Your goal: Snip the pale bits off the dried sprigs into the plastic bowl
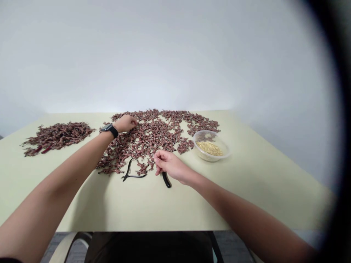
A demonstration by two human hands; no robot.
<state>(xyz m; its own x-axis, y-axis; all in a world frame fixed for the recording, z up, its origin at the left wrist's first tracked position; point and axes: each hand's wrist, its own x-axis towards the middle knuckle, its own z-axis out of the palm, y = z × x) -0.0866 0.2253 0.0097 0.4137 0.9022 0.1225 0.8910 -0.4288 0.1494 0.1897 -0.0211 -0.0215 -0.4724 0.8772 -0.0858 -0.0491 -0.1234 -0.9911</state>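
Observation:
Over the far left part of a spread of small reddish-brown pieces [153, 135], my left hand [126, 123] reaches with its fingers curled in; whatever they grip is hidden. The pieces look like little knotted or metal charms, too small to make out. My right hand [171, 164] is at the near edge of the spread, its fingers bent and pinched together, and I cannot see what is between them. A black curved handle [166, 180] sticks out beneath that hand, its other end covered. Left of it, a pair of black nippers [128, 175] lies with its handles apart.
A clear plastic bowl [226, 151] stands to the right, with small gold-coloured bits [210, 148] inside. At the left lies a second heap of brown pieces [63, 135] with dark red bits at its front. The pale table [178, 215] meets a white wall behind.

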